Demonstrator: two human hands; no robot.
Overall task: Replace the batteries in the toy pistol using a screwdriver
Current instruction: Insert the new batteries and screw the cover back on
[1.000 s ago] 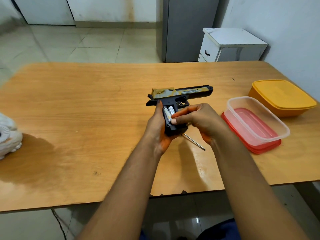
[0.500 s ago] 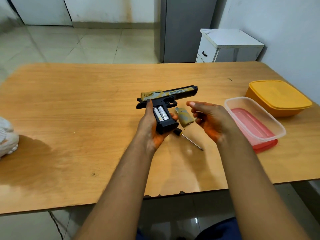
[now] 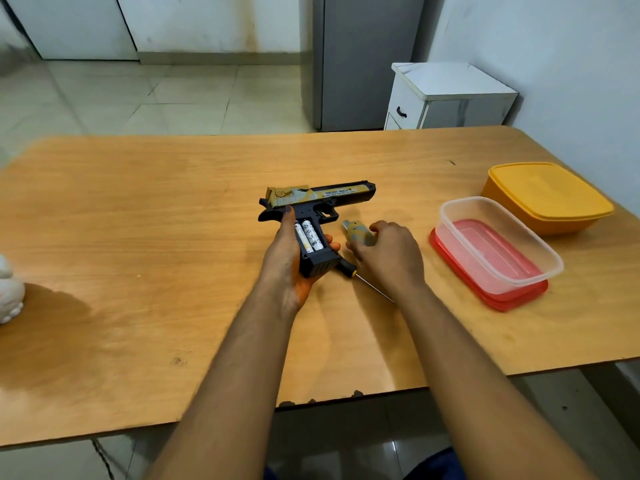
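The left hand [image 3: 289, 258] grips the toy pistol [image 3: 311, 216] by its handle, thumb laid up along the near side and fingertips showing past the far edge. The pistol is held just above the bench [image 3: 138, 237], barrel pointing away to the right hand's side. The side of the handle is open and two white batteries [image 3: 308, 236] sit side by side in it.

Just right of the pistol, the right hand [image 3: 389, 258] is lowered to the bench with its fingers curled over the small camouflage-patterned battery cover [image 3: 356, 232]; whether it actually pinches the cover or only rests on it cannot be told. Between the two hands lies the screwdriver [image 3: 349, 270], its black and yellow handle beside the pistol's butt, its thin shaft running under the right wrist.

Further right of the right hand stand a clear box [image 3: 498, 244] on a red lid [image 3: 519, 299], and beyond it an orange box [image 3: 543, 195]. Far to the left, a white figurine [image 3: 8, 292] sits at the bench edge.
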